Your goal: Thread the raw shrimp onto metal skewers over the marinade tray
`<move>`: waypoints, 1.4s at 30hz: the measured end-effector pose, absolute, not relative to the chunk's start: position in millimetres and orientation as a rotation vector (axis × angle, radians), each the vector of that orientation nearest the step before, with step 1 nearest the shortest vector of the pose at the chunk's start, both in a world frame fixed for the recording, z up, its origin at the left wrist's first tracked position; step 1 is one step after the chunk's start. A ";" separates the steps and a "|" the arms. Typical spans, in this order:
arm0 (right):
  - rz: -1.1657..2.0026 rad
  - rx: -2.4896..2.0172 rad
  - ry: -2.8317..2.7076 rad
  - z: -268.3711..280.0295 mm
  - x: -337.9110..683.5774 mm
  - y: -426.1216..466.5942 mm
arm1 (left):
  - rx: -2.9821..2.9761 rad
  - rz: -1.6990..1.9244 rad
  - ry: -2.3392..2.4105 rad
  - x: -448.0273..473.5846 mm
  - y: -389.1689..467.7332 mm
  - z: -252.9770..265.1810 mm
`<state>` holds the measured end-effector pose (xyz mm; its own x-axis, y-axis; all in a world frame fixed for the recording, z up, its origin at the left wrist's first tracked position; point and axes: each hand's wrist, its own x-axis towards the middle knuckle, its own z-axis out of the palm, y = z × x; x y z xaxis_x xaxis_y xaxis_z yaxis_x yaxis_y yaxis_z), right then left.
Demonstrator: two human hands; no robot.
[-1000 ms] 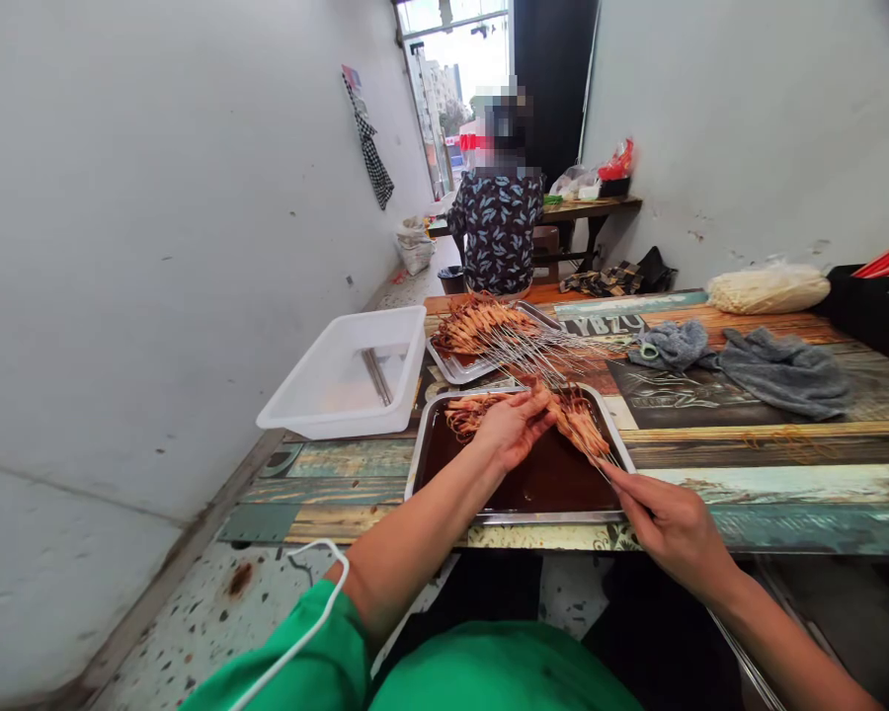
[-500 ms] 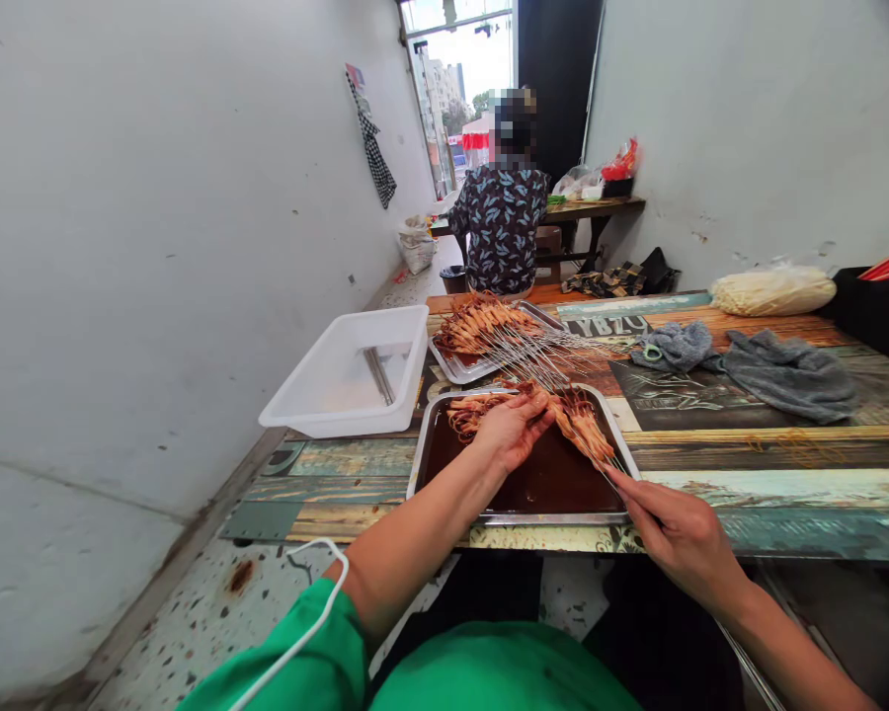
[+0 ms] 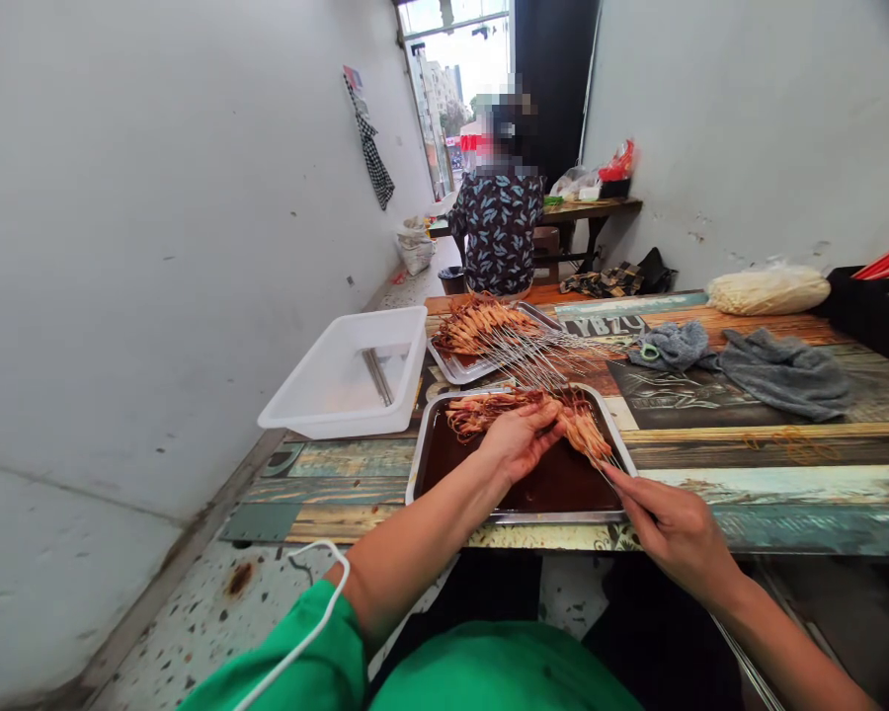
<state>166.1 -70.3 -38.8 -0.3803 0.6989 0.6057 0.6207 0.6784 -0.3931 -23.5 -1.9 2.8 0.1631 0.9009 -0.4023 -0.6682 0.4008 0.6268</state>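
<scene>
A metal tray [image 3: 519, 515] with dark brown sauce lies in front of me. Reddish, stringy meat pieces [image 3: 481, 407] are heaped along its far side. My left hand [image 3: 525, 436] reaches over the tray, its fingers closed on the upper part of skewered meat [image 3: 585, 434] at the tray's right. Low at the tray's right corner, my right hand [image 3: 674, 528] grips the thin metal skewers near the lower end of this meat. Skewer ends [image 3: 748, 664] stick out below my right wrist. The exact fingertip contact of my left hand is partly hidden.
Behind, a second tray [image 3: 455, 369] bears piled skewered meat [image 3: 481, 326], its metal skewers [image 3: 540, 355] pointing right. A white plastic tub [image 3: 326, 395] stands left, with metal skewers inside. Grey cloths [image 3: 785, 373] and a bagged pale bundle [image 3: 768, 290] lie right. A person [image 3: 500, 232] sits farther off.
My left hand has moved slightly down and right along the skewered meat, uncovering more of the heap behind it. My right hand stays almost where it was.
</scene>
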 end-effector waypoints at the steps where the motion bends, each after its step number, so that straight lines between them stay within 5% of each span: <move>1: 0.136 -1.012 -2.109 -38.6 165.8 -70.2 | 0.343 1.143 0.830 -22.8 -2.9 2.2; 26: -0.062 -1.365 -2.203 -43.4 164.3 -66.3 | 0.453 1.059 0.963 -21.8 -12.7 3.1; 32: -0.218 -1.349 -2.397 -36.2 161.5 -68.4 | 1.070 1.264 1.417 -85.5 0.9 2.4; 42: -0.164 -1.600 -2.319 -29.7 177.2 -67.6 | 2.075 0.625 1.848 -122.0 -12.2 7.0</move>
